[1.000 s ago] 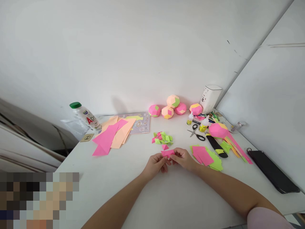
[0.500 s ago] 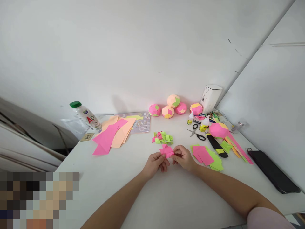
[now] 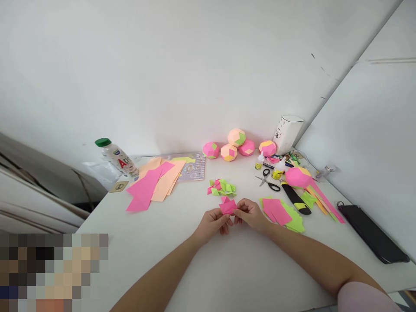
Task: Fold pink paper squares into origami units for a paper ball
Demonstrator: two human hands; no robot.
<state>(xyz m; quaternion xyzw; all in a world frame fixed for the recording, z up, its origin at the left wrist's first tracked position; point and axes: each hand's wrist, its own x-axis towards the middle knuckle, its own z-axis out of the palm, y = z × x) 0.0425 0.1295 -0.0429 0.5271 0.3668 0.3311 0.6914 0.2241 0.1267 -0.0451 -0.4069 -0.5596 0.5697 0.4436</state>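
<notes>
Between my hands is a pink piece of paper (image 3: 228, 206) with folds in it, held just above the table. My left hand (image 3: 212, 223) pinches its lower left edge with thumb and fingers. At its right edge, the thumb and fingertips of my right hand (image 3: 251, 214) grip the same paper. A small heap of folded green and pink paper pieces (image 3: 224, 188) lies just beyond it. To the right of my right hand are pink paper sheets (image 3: 277, 211) on top of green paper sheets (image 3: 296, 220).
Paper balls (image 3: 236, 138) are grouped by the wall. Black-handled scissors (image 3: 273, 186), a glue bottle (image 3: 277, 170) and a black and yellow cutter (image 3: 295, 198) lie right. Peach and pink paper (image 3: 146, 186) and a white bottle (image 3: 118, 159) stand left; a black pouch (image 3: 372, 232) is far right.
The pink paper has turned slightly between my fingers, and its near edge looks folded differently. My left thumb has slid a little to the right along the lower edge.
</notes>
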